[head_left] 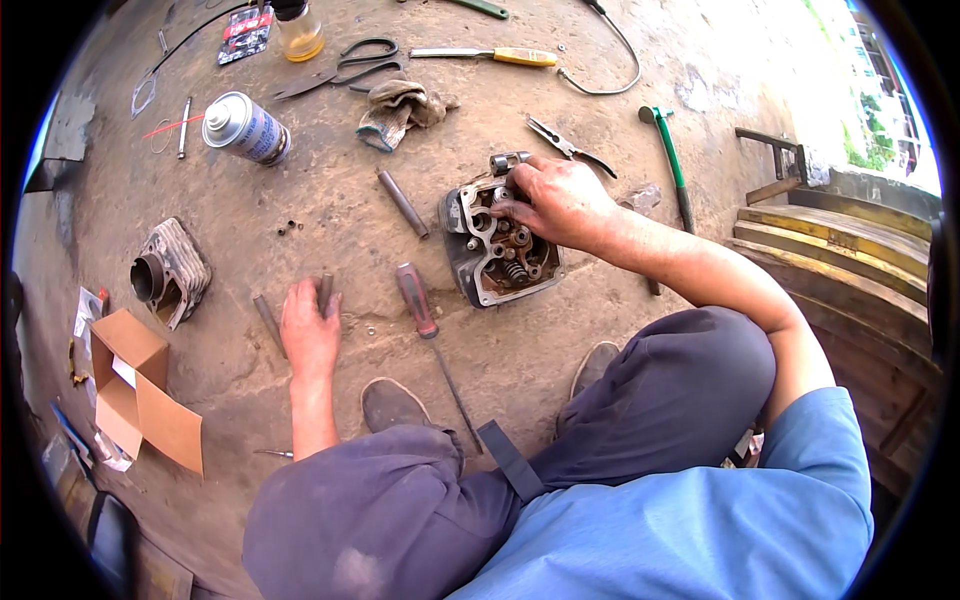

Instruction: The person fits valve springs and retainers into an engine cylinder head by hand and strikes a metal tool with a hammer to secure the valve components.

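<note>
A greasy cylinder head [465, 275] with a valve spring and rusty inner parts lies on the ground in front of me. Over its upper right edge is my right hand [560, 200], fingers bent and closed at the casting; what they pinch is hidden. A shiny metal piece [508, 161] shows just beyond those fingertips. My left hand [312, 325] is low at the ground, with a short dark metal rod [325, 290] between thumb and fingers. Beside it lies a similar rod [269, 326], and a thicker metal tube [403, 204] rests left of the cylinder head. A screwdriver [417, 300] lies between my hands.
At left stand a finned engine cylinder [175, 275] and an open cardboard box [165, 425]. Farther off are a spray can [255, 132], a rag [395, 112], scissors [350, 70], a yellow-handled tool [520, 57], pliers [565, 143] and a green-handled hammer [672, 160]. Wooden boards [840, 240] stand at right.
</note>
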The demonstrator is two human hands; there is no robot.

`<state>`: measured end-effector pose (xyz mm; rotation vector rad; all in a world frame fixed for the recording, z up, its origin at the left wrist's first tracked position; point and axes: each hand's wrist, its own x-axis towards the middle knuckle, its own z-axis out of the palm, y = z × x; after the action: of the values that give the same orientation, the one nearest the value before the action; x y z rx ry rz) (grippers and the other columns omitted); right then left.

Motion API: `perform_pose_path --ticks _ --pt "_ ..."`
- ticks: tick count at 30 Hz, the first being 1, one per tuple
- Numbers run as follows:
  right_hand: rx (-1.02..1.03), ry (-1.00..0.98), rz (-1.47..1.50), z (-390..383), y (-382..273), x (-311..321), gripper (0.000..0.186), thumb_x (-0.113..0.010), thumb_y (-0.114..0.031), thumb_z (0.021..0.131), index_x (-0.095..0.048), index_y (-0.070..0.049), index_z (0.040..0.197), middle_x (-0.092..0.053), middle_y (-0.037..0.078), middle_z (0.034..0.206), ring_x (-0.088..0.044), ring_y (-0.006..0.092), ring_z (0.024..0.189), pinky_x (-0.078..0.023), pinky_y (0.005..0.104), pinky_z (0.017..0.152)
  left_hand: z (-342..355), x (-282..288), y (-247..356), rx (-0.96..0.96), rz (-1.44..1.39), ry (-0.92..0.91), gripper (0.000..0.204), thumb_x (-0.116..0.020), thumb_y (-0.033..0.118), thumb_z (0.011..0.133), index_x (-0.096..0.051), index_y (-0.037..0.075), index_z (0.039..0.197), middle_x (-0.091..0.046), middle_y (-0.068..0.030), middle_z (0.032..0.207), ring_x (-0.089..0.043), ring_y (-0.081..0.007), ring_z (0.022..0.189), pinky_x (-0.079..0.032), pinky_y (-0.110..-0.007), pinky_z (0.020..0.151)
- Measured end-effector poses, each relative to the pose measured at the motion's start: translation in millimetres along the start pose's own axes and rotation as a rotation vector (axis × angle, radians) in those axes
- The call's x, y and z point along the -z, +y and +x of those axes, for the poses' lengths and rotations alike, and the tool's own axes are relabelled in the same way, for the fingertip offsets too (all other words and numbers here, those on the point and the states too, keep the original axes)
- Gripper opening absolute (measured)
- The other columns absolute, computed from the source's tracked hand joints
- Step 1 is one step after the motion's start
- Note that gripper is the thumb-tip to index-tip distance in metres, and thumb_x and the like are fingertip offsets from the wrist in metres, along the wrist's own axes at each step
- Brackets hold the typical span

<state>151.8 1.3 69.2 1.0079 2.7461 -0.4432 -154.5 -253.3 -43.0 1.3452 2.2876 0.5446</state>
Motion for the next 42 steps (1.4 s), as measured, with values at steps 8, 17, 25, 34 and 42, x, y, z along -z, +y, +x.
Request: perform_pose_path --ticks 8,17,25,34,42 --pt "0.197 0.193 0.149 -17.1 9.3 12.4 0.038 -0.077 -0.029 0.091 -0.072 -0.008 0.123 -0.069 0.011 0.114 -0.066 0.0341 0.105 -0.056 0.0427 0.089 -0.2 1.6 1.7 0.019 -0.018 -0.023 0.031 -0.081 0.012 0.086 -0.065 0.006 0.112 -0.067 -0.0142 0.108 -0.066 -0.0374 0.104 -0.053 -0.047 0.088" --pt "0.377 0.128 0.019 -16.5 17.8 4.7 0.028 -0.075 -0.018 0.091 -0.074 -0.006 0.117 -0.07 0.009 0.11 -0.066 0.0299 0.101 -0.056 0.0414 0.086 1.3 1.2 5.2 -0.008 -0.015 0.008 0.031 -0.08 0.012 0.086 -0.065 0.006 0.112 -0.067 -0.015 0.108 -0.065 -0.0383 0.103 -0.053 -0.048 0.087" --pt "0.244 0.123 0.16 -13.7 6.8 14.8 0.033 -0.073 -0.017 0.088 -0.074 -0.005 0.118 -0.07 0.014 0.107 -0.067 0.0347 0.105 -0.056 0.0448 0.092 2.0 0.7 -2.1 0.026 -0.047 -0.003 0.031 -0.081 0.011 0.084 -0.065 0.006 0.11 -0.067 -0.0154 0.106 -0.065 -0.0388 0.102 -0.053 -0.048 0.087" --pt "-0.021 0.193 0.275 -22.8 40.7 89.8 0.034 -0.07 -0.01 0.096 -0.068 -0.004 0.13 -0.071 0.012 0.114 -0.07 0.0234 0.097 -0.056 0.0341 0.081 -3.2 -19.8 -12.5 -0.215 0.011 0.139 0.036 -0.08 0.017 0.084 -0.064 0.004 0.114 -0.065 -0.0197 0.106 -0.064 -0.0425 0.101 -0.054 -0.051 0.087" --pt "-0.228 0.028 0.469 -67.7 18.1 164.8 0.044 -0.063 -0.021 0.104 -0.06 -0.004 0.145 -0.068 0.01 0.128 -0.063 0.0183 0.116 -0.044 0.0348 0.11 4.5 -13.0 3.4 0.167 -0.361 0.117 0.031 -0.076 0.017 0.088 -0.064 0.004 0.114 -0.065 -0.0193 0.107 -0.066 -0.0405 0.1 -0.055 -0.051 0.087"
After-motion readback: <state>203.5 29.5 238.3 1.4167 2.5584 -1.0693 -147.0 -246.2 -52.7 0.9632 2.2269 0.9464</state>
